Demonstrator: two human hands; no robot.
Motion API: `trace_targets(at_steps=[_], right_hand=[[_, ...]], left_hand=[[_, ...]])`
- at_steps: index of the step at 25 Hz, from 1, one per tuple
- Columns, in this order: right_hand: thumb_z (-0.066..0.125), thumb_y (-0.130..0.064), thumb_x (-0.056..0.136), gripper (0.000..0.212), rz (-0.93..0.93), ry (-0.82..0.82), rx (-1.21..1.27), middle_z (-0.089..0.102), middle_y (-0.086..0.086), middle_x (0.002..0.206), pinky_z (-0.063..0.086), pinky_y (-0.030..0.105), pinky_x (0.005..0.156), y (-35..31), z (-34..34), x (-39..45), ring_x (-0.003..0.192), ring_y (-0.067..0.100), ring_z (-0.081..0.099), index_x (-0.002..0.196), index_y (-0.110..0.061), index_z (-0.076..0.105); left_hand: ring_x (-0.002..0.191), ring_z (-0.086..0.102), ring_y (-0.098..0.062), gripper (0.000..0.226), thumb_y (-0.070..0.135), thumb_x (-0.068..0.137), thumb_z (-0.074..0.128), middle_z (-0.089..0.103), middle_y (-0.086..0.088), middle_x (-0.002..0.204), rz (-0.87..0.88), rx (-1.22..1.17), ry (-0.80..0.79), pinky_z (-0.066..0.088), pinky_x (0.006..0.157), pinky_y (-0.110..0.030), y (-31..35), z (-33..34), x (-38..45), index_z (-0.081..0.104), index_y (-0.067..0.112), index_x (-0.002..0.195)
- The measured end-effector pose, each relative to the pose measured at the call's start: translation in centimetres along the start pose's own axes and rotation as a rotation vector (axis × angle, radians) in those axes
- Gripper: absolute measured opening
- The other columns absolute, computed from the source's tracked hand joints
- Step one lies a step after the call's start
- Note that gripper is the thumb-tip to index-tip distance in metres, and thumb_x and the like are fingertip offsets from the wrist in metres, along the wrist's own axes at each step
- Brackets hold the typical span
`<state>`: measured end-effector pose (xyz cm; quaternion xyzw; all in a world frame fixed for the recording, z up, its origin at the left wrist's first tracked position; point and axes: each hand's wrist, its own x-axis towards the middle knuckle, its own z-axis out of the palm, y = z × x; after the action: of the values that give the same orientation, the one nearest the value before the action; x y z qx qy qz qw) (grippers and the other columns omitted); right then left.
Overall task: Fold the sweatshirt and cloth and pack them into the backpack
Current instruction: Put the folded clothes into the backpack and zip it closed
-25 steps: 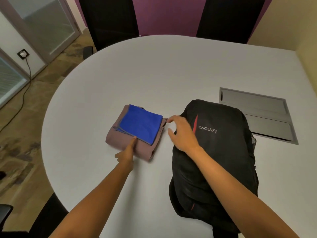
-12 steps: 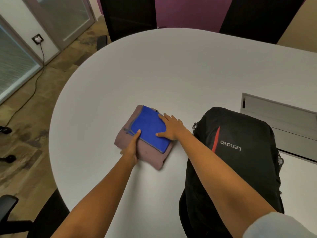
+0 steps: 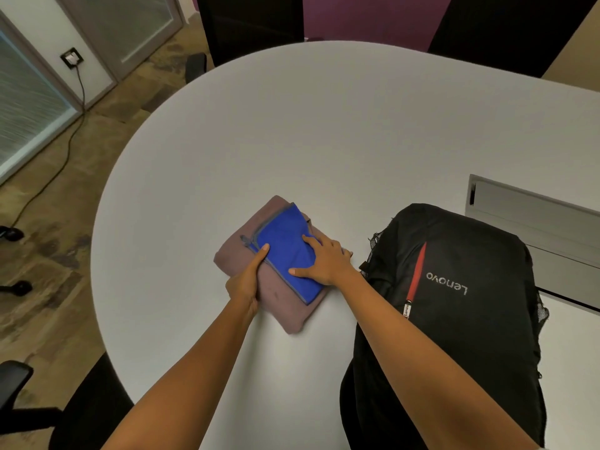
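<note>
Right hand moved from backpack onto cloth.
Flat, pressing; left hand grips sweatshirt edge; backpack lies right.

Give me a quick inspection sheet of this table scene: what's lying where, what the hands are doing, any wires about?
Surface: white rounded table, with a grey hatch panel set in at the right.
Job's things: folded mauve sweatshirt lies flat; folded blue cloth lies on top of it; black backpack lies beside them to the right, apart.
Clutter: nothing seen.
Hands: left hand grips the stack's near edge, thumb on top; right hand lies flat on the cloth, fingers spread.
Cables: a black cord runs from a wall socket across the floor.
Surroundings: black chairs, purple wall, glass partitions at left.
</note>
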<state>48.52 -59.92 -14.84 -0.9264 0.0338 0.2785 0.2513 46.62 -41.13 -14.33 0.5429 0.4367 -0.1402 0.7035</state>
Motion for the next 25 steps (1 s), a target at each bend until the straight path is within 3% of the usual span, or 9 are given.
trace_targets(at_steps=[5,9,11,15,17,19,22,25], right_hand=[[0.076,-0.062,0.074,0.095,-0.012,0.020,0.170,0.028,0.001,0.159,0.028,0.053,0.116,0.7,0.3,-1.0,0.143,0.031,0.030,0.152,-0.033,0.029],[0.079,-0.048,0.080,0.075,0.013,0.125,0.630,0.046,0.003,0.146,0.046,0.035,0.100,0.6,-1.1,-2.9,0.128,0.021,0.050,0.141,-0.025,0.042],[0.082,-0.045,0.076,0.085,0.047,0.211,0.734,0.044,0.004,0.146,0.045,0.030,0.091,0.5,-2.4,-3.8,0.122,0.019,0.051,0.142,-0.021,0.034],[0.086,-0.053,0.066,0.122,0.033,0.085,0.778,0.021,0.003,0.161,0.038,0.039,0.112,0.2,-4.9,-5.8,0.143,0.024,0.035,0.156,-0.028,0.006],[0.084,-0.048,0.072,0.124,-0.031,-0.003,0.811,0.018,0.000,0.162,0.038,0.039,0.112,0.0,-6.0,-7.5,0.143,0.022,0.035,0.157,-0.029,-0.003],[0.083,-0.040,0.076,0.121,-0.093,-0.036,0.855,0.026,-0.001,0.158,0.042,0.034,0.104,-0.3,-6.6,-9.1,0.134,0.018,0.043,0.158,-0.027,-0.004],[0.090,-0.044,0.067,0.114,-0.156,-0.012,0.967,0.047,-0.002,0.148,0.044,0.042,0.108,-0.4,-6.4,-12.6,0.126,0.017,0.055,0.155,-0.023,0.021],[0.086,-0.035,0.070,0.072,-0.196,0.004,1.140,0.069,0.006,0.125,0.050,0.045,0.104,-0.1,-5.6,-17.3,0.116,0.025,0.066,0.133,-0.016,0.058]], left_hand=[[0.099,0.070,-0.022,0.063,0.030,0.058,0.095,0.074,-0.001,0.106,0.079,0.044,-0.101,0.059,0.089,-0.045,0.1,-0.9,-0.3,0.067,0.018,0.114],[0.103,0.071,-0.025,0.059,0.022,0.060,0.093,0.077,-0.001,0.107,0.136,0.001,-0.205,0.059,0.090,-0.048,0.5,-2.6,-0.5,0.070,0.018,0.115],[0.109,0.070,-0.027,0.062,0.021,0.064,0.090,0.075,-0.004,0.114,0.156,0.001,-0.324,0.056,0.094,-0.050,1.2,-3.6,-0.9,0.068,0.017,0.121],[0.107,0.071,-0.028,0.065,0.026,0.066,0.082,0.073,-0.008,0.119,0.158,0.019,-0.554,0.060,0.085,-0.043,3.3,-5.2,-2.6,0.063,0.015,0.127],[0.093,0.074,-0.024,0.055,0.024,0.066,0.080,0.076,-0.007,0.107,0.164,0.023,-0.647,0.062,0.073,-0.037,4.5,-5.7,-3.7,0.065,0.015,0.119],[0.084,0.075,-0.022,0.068,0.028,0.047,0.094,0.077,-0.007,0.098,0.165,0.044,-0.735,0.063,0.067,-0.036,5.5,-5.9,-4.3,0.071,0.014,0.109],[0.079,0.075,-0.023,0.063,0.027,0.031,0.098,0.077,-0.007,0.093,0.145,0.092,-0.823,0.063,0.065,-0.037,6.0,-5.7,-5.3,0.082,0.017,0.091],[0.083,0.075,-0.024,0.073,0.035,0.028,0.101,0.076,-0.009,0.098,0.138,0.165,-0.864,0.063,0.070,-0.038,5.6,-5.0,-7.3,0.081,0.017,0.095]])
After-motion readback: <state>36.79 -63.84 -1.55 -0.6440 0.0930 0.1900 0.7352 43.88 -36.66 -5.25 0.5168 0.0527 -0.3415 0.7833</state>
